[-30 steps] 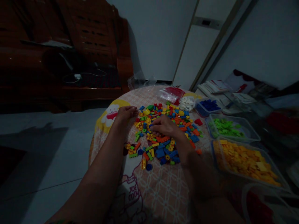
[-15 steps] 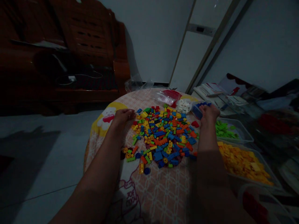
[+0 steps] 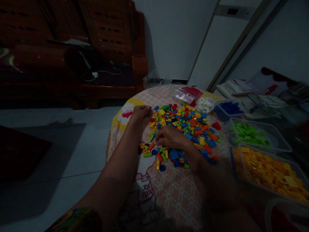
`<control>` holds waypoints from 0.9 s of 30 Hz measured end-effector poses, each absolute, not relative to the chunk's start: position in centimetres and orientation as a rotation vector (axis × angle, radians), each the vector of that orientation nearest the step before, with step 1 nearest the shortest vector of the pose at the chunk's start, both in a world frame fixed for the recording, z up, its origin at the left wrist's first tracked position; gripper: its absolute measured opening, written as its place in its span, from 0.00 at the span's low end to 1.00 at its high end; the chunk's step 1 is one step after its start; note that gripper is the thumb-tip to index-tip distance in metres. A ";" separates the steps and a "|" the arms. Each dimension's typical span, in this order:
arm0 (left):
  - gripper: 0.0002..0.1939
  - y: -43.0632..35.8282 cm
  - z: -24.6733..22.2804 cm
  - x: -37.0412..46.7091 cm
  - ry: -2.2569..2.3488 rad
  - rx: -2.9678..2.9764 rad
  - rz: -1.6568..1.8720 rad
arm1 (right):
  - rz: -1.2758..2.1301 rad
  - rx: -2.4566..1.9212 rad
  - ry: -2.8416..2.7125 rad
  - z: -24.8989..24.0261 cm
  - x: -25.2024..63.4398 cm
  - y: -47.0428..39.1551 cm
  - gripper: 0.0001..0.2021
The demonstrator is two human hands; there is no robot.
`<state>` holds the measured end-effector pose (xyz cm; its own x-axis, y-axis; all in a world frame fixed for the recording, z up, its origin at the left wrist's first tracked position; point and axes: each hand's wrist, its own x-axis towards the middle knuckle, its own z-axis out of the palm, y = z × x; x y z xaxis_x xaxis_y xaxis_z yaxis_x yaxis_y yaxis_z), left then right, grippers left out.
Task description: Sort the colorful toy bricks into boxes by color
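A heap of loose toy building bricks [image 3: 190, 125] in many colours lies on the cloth-covered round table. My left hand [image 3: 142, 113] rests at the heap's far left edge, next to a small blue brick [image 3: 156, 108]. Its fingers are curled together; whatever they hold, if anything, is too dark to make out. Over the left part of the heap hangs my right hand [image 3: 169, 137], palm down. Its fingers point left and are bent, a little apart, just above the bricks, and I see nothing held. The hand and forearm cover some bricks.
Along the right stand clear tubs: blue bricks [image 3: 230, 108], green bricks [image 3: 249, 133] and yellow bricks [image 3: 270, 170]. A white pile [image 3: 204, 105] and a red dustpan-like piece [image 3: 191, 94] lie at the back. One red brick [image 3: 216, 125] sits apart. A wooden bench [image 3: 140, 64] stands behind.
My right hand has moved left from the tub of blue bricks to above the heap. My left hand stays by the heap's left edge. The whole view has shifted.
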<state>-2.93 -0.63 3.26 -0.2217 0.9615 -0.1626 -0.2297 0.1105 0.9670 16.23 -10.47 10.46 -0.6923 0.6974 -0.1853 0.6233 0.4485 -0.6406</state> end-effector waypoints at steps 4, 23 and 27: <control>0.02 -0.6 3.3 -3.0 1.274 0.822 1.374 | 0.746 -1.131 -3.015 10.0 13.8 -12.6 0.09; 0.06 -0.6 3.6 -2.9 1.270 0.817 1.371 | 1.435 -1.256 -1.509 9.8 19.9 -7.2 0.10; 0.05 -0.5 3.5 -3.0 1.269 0.826 1.367 | 1.251 -1.219 -0.966 9.8 24.4 -5.0 0.10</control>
<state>-2.95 -0.45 3.49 -0.2144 0.9634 -0.1608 -0.2319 0.1097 0.9665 24.43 -5.02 9.82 0.1141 0.9885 -0.0993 -0.1534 -0.0813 -0.9848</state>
